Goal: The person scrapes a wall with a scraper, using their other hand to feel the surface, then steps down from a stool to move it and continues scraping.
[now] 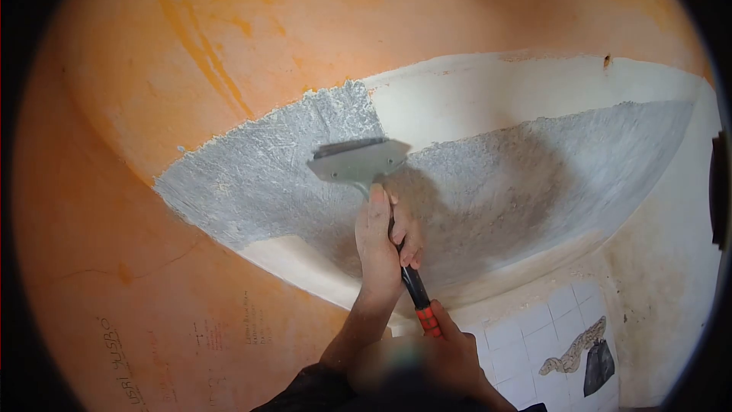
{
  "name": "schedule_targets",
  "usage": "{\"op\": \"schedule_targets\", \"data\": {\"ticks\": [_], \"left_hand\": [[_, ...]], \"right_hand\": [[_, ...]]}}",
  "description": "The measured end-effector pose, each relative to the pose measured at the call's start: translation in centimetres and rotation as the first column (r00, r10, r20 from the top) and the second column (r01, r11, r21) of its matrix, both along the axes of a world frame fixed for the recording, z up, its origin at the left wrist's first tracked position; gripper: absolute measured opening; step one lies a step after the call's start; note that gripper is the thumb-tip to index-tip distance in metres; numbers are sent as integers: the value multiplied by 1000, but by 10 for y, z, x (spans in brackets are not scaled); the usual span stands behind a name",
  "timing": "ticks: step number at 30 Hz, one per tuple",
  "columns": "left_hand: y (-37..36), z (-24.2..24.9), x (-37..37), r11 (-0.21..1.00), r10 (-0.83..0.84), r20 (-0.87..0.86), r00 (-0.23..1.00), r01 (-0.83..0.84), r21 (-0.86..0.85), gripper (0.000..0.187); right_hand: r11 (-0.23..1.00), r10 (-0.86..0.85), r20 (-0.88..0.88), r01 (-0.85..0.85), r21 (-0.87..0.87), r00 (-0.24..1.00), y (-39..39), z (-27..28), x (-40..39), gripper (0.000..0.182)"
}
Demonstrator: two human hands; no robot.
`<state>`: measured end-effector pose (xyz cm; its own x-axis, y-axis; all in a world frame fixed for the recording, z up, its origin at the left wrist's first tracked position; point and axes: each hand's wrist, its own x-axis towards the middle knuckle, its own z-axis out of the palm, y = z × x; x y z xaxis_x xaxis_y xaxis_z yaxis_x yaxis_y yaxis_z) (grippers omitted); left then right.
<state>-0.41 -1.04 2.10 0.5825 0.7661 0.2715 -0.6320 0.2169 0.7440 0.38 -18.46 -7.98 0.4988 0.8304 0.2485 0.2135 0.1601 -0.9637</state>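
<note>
A long-handled scraper (358, 164) with a wide metal head lies against or just over the surface, near the border between bare grey plaster (259, 168) and white coating (473, 95). My left hand (387, 233) is wrapped round the upper part of its black handle, just below the head, with the thumb pointing up along it. Lower down, my right hand (457, 347) grips the red-and-black end of the handle. A blurred dark and greenish shape at the bottom edge covers part of my forearms.
Orange painted wall (114, 221) borders the curved patch above and at left, with handwriting low on it. White tiles (526, 336) at lower right bear a brown and dark picture (598, 366). A dark object (718, 191) stands at the right edge. Shadows fall on the grey area.
</note>
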Motion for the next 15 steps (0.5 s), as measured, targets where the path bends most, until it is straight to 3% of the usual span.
{"op": "schedule_targets", "data": {"ticks": [3, 8, 10, 15], "left_hand": [[1, 3, 3, 1000, 28, 1, 1000, -28, 7, 31], [2, 19, 4, 1000, 16, 61, 998, -17, 4, 32], [-1, 10, 1, 999, 48, -30, 998, -47, 5, 32], [3, 12, 4, 1000, -3, -21, 1000, 3, 8, 32]], "right_hand": [[997, -23, 72, 17, 79, 997, 1, -2, -1, 52], [1000, -3, 53, 1, 24, 999, 0, 20, 6, 53], [1000, 1, 34, -2, 15, 999, -1, 16, 2, 53], [998, -7, 52, 4, 57, 999, 1, 17, 2, 52]]}}
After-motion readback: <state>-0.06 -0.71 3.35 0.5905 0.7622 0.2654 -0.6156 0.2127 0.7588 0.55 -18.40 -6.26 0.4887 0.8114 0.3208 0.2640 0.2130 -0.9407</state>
